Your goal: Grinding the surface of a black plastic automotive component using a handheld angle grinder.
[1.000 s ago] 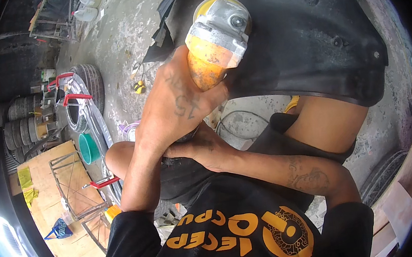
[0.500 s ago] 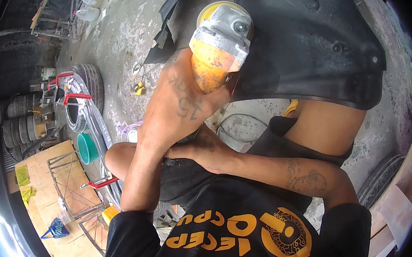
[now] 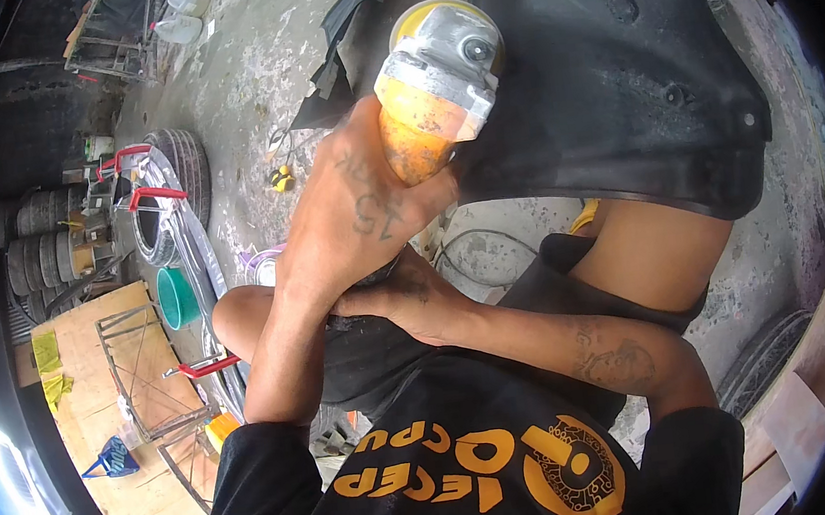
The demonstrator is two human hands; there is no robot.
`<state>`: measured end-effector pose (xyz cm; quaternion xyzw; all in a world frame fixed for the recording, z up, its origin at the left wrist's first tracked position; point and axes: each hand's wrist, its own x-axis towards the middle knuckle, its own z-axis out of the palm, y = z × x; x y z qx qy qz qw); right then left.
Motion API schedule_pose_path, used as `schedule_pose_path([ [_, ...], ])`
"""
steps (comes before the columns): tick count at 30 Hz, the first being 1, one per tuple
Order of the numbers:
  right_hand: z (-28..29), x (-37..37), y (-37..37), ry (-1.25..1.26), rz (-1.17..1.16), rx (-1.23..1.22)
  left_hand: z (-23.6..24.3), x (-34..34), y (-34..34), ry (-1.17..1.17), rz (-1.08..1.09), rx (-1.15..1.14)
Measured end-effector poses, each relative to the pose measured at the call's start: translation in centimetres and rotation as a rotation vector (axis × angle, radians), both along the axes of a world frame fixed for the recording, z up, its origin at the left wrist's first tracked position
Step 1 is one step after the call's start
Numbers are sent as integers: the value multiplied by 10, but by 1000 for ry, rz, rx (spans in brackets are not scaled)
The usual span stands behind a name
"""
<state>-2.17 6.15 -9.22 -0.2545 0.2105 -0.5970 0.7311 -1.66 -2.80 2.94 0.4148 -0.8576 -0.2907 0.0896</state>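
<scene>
An angle grinder [image 3: 423, 116] with a worn yellow body and a scuffed grey metal head lies in front of me. My left hand [image 3: 351, 194] is wrapped round its yellow body. Below that wrist, my right hand [image 3: 412, 298] is closed round the dark rear part of the tool, most of which is hidden. The grinder's round yellowish disc [image 3: 405, 25] sits over the edge of a large black moulded plastic panel [image 3: 597, 97]. Whether the disc touches the panel I cannot tell. The panel rests partly over my right leg.
To the left, red-handled clamps [image 3: 157, 196] grip a long silvery piece [image 3: 193, 255] beside a tyre [image 3: 190, 165]. A green tub [image 3: 176, 297], a plywood sheet [image 3: 79, 433] and stacked tyres [image 3: 31, 262] stand farther left. A cable [image 3: 485, 233] loops on the floor under the panel.
The grinder and my left hand have shifted very slightly left and away from me. My grip is the same, and the panel has stayed put.
</scene>
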Motion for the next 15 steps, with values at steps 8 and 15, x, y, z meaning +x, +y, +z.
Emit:
schedule_pose_path([
  [8,0,2,0,-57,4,58,4,-1,0,-28,-2,45],
  [15,0,-1,-1,-51,-1,37,4,-3,1,-30,-17,52],
])
